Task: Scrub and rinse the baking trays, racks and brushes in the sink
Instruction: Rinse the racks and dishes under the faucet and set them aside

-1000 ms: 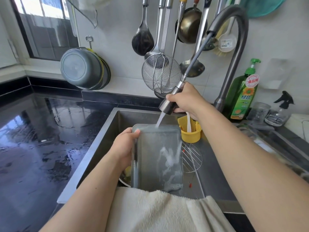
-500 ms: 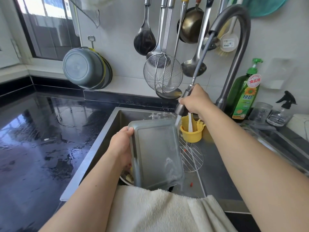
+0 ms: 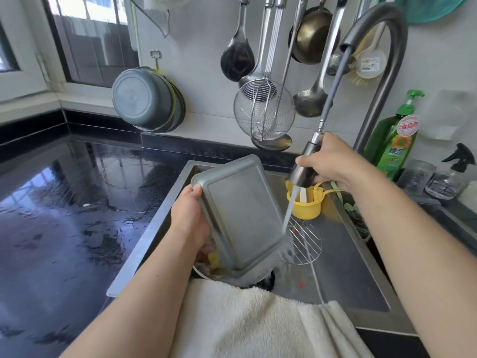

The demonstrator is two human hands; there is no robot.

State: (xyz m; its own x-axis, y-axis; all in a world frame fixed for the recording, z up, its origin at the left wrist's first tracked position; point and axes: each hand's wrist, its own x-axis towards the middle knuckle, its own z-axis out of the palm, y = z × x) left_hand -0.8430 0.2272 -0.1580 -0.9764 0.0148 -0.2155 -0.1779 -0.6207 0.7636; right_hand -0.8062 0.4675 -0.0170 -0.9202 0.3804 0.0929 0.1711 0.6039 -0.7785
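Rinsing under way in the head view: left hand grips one grey baking tray by its left long edge, fingers wrapped behind it and thumb over the top corner. Tray is tilted, underside facing the camera, held above the sink. Right hand is clenched around the pull-out spray head, fingers curled on its barrel, hose running up to the one curved faucet. One water stream falls from the spray head and hits the tray's lower right edge, splashing off the corner.

In the sink: one round wire rack lies flat just right of the tray, one yellow cup stands behind it with a white utensil inside, food scraps sit in a bowl under the tray's lower left. One white towel is draped over the sink's near rim.

Black bench left of the sink is wet and glossy. On the wall: stacked grey basins on a hook, one wire skimmer, several hanging ladles and spoons, exact count hard to tell where they overlap. Right of the faucet: one green dish-soap bottle, one clear jar, one clear spray bottle.
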